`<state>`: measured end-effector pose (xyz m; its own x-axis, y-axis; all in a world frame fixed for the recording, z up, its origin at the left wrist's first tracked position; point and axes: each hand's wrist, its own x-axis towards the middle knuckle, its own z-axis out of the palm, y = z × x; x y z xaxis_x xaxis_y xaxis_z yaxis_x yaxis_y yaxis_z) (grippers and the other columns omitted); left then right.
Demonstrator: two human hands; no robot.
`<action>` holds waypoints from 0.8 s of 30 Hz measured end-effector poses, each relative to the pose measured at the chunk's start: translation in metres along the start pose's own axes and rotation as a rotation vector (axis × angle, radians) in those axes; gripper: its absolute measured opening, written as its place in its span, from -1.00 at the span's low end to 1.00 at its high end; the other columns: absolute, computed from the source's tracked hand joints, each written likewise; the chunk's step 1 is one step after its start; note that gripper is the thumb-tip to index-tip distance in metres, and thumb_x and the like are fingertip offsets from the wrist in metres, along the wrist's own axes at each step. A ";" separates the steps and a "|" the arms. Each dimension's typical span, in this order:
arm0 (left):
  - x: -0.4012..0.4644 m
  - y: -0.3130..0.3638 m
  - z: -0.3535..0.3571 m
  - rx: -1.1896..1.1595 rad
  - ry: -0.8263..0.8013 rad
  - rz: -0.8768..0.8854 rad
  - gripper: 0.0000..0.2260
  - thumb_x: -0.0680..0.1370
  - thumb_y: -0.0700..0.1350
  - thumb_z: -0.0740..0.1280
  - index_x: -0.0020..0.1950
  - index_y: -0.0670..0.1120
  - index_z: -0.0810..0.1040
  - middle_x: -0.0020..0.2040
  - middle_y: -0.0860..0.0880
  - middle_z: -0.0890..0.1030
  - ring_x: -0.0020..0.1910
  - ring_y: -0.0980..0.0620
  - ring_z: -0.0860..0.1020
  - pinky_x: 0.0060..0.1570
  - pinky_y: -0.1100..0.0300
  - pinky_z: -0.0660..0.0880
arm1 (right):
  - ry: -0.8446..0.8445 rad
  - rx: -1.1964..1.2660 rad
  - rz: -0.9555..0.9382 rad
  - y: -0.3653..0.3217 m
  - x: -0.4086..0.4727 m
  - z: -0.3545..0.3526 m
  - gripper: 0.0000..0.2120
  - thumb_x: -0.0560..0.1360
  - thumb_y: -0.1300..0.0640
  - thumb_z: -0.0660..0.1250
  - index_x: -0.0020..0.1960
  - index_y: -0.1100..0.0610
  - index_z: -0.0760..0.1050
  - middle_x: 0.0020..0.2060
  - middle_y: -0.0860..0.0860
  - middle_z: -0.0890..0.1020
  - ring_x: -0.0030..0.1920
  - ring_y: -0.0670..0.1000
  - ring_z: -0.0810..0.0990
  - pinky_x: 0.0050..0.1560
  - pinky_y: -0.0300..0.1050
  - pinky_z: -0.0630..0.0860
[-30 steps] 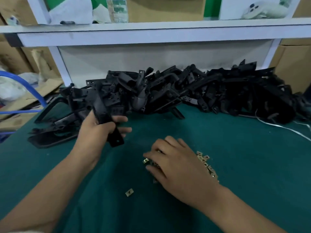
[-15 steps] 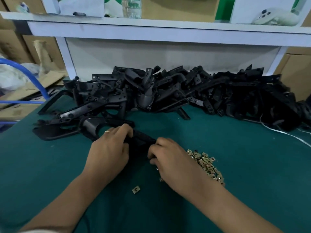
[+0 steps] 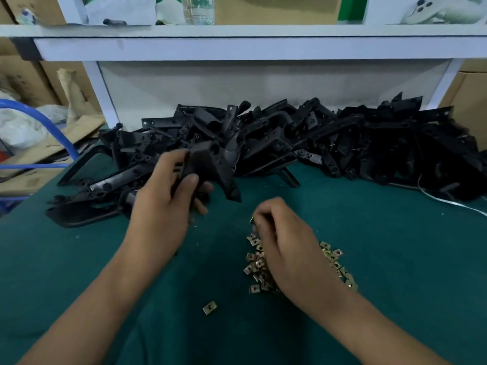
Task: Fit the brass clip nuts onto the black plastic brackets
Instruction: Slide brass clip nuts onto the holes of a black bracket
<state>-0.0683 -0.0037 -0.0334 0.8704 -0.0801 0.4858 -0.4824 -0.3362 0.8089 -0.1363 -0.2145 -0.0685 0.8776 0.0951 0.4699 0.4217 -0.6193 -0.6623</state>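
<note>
Brass clip nuts [image 3: 259, 267] lie in a loose heap on the green surface [image 3: 395, 259] at about five o'clock from centre, partly hidden under my right hand [image 3: 287, 243]. One stray clip nut [image 3: 209, 307] sits alone at six o'clock, well apart from the heap. My right hand hovers over the near edge of that heap with its fingers curled inward, and a small glint of brass [image 3: 251, 220] shows at the fingertips, so its grip looks pinched on a single nut, though most of the piece is hidden by the fingers.

My left hand [image 3: 168, 204] is at nine o'clock of the right one, its grip closed round a black plastic bracket [image 3: 208, 167]: thumb on the near face, fingers wrapped behind. That bracket is lifted off the surface and tilted, its pointed end aimed down toward four o'clock, apart from the right hand.

Behind both hands, from ten o'clock across to two o'clock, a long pile of black brackets [image 3: 342, 143] stretches along the back of the surface against a white panel [image 3: 263, 83]. A few longer black pieces [image 3: 87, 204] spill out at nine o'clock, just beside my left wrist. A thin white cord [image 3: 453, 204] trails over the surface at three o'clock. Above the pile runs a white shelf [image 3: 237, 46] carrying a clear bottle [image 3: 198, 9].
</note>
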 end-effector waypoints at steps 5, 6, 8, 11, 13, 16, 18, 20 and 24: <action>-0.004 -0.012 0.000 0.789 -0.391 -0.080 -0.54 0.66 0.08 0.21 0.55 0.30 0.23 -0.01 0.07 0.67 -0.22 0.01 0.64 -0.22 0.03 0.63 | 0.017 0.284 0.132 0.003 0.004 -0.014 -0.90 0.76 0.03 0.17 0.13 -0.03 0.45 -0.15 -0.05 0.55 -0.16 0.01 0.58 -0.08 -0.14 0.56; -0.008 -0.016 0.002 0.944 -0.361 -0.009 -0.46 0.64 0.14 0.20 0.60 0.26 0.12 0.05 0.09 0.64 -0.16 0.02 0.63 -0.21 0.03 0.62 | 0.012 0.302 0.141 0.004 0.004 -0.012 -0.91 0.76 0.04 0.19 0.13 -0.03 0.46 -0.14 -0.07 0.56 -0.13 0.00 0.61 -0.04 -0.19 0.56; -0.014 -0.026 0.008 1.030 -0.311 0.141 -0.33 0.58 0.26 0.19 0.63 0.25 -0.01 0.09 0.12 0.59 -0.08 0.01 0.63 -0.23 0.07 0.59 | 0.031 0.324 0.151 0.004 0.004 -0.008 -0.92 0.75 0.07 0.22 0.12 -0.02 0.49 -0.13 -0.09 0.59 -0.11 -0.01 0.64 -0.03 -0.26 0.55; -0.023 -0.032 0.016 0.983 -0.330 0.284 -0.35 0.61 0.30 0.10 0.64 0.31 -0.10 0.03 0.12 0.50 -0.10 0.00 0.60 -0.27 0.04 0.56 | 0.077 0.357 0.154 0.002 0.005 -0.008 -0.92 0.72 0.10 0.29 0.12 -0.06 0.54 -0.11 -0.06 0.64 -0.06 -0.01 0.69 -0.01 -0.25 0.58; -0.025 -0.028 0.018 0.847 -0.314 0.291 -0.38 0.63 0.25 0.09 0.64 0.34 -0.13 -0.04 0.11 0.43 -0.21 0.00 0.55 -0.35 0.01 0.53 | 0.136 0.407 0.158 0.001 0.007 -0.011 -0.90 0.70 0.11 0.33 0.12 -0.08 0.58 -0.08 -0.05 0.68 -0.02 0.01 0.72 0.04 -0.20 0.63; -0.023 -0.019 0.017 0.688 -0.244 0.288 -0.39 0.63 0.20 0.07 0.65 0.32 -0.09 -0.05 0.13 0.42 -0.27 0.03 0.49 -0.43 0.03 0.48 | 0.201 0.516 0.202 0.000 0.009 -0.012 -0.87 0.65 0.17 0.40 0.10 -0.04 0.66 -0.06 -0.07 0.74 -0.02 -0.02 0.75 0.04 -0.21 0.66; -0.024 -0.014 0.019 0.652 -0.248 0.297 -0.39 0.62 0.21 0.05 0.65 0.31 -0.07 -0.05 0.13 0.42 -0.27 0.04 0.47 -0.42 0.01 0.49 | 0.194 0.633 0.265 -0.001 0.010 -0.008 -0.87 0.61 0.21 0.43 0.08 0.01 0.71 -0.05 -0.02 0.76 -0.01 -0.01 0.77 0.03 -0.22 0.66; -0.026 -0.013 0.020 0.629 -0.289 0.293 -0.41 0.62 0.24 0.03 0.64 0.34 -0.07 -0.04 0.12 0.41 -0.25 0.01 0.48 -0.36 -0.06 0.53 | 0.186 0.754 0.325 -0.001 0.011 -0.006 -0.88 0.57 0.17 0.46 0.07 0.02 0.73 -0.02 0.06 0.77 0.01 0.06 0.78 0.07 -0.12 0.69; -0.027 -0.017 0.018 0.588 -0.306 0.273 -0.42 0.61 0.28 0.03 0.62 0.39 -0.07 -0.03 0.12 0.41 -0.24 0.02 0.49 -0.29 -0.06 0.54 | 0.202 0.931 0.364 -0.003 0.012 -0.006 -0.80 0.47 0.11 0.48 0.08 0.12 0.73 -0.01 0.19 0.77 0.01 0.18 0.78 0.03 -0.04 0.70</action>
<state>-0.0818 -0.0133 -0.0661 0.7561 -0.4643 0.4613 -0.6293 -0.7094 0.3175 -0.1286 -0.2162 -0.0580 0.9694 -0.1643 0.1823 0.2226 0.2756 -0.9352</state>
